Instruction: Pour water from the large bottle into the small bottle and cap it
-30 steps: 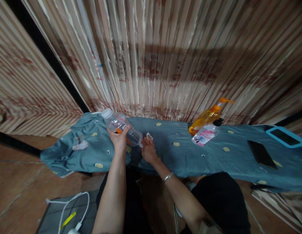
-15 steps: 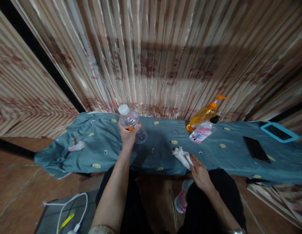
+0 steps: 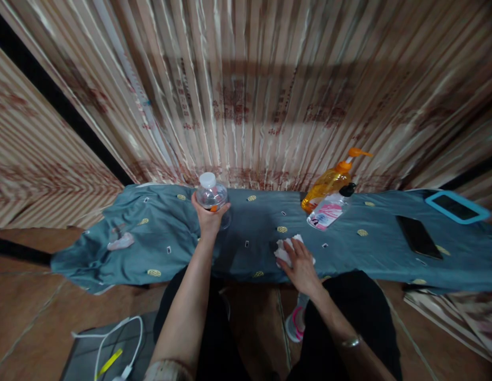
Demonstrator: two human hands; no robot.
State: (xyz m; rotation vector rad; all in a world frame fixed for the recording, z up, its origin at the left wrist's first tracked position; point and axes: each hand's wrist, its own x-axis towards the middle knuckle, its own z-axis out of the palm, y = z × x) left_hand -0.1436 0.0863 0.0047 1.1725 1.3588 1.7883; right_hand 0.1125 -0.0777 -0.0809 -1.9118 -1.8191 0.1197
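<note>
My left hand is wrapped around a clear plastic bottle with a white cap. The bottle stands nearly upright at the far side of the green patterned cloth, with an orange bit of label showing between my fingers. My right hand lies over a crumpled white tissue on the cloth, fingers and thumb bent onto it. Right of the tissue, a clear pump bottle with a pink label and black top leans beside an amber pump bottle with an orange pump.
A dark phone and a blue-framed device lie at the right. At the left is a small pale crumpled piece. A striped curtain hangs behind. A white cable rests on a grey surface below left.
My right hand has moved left and forward, from pinching the tissue's edge to lying over it. The left hand still holds the clear bottle, now turned more upright.
</note>
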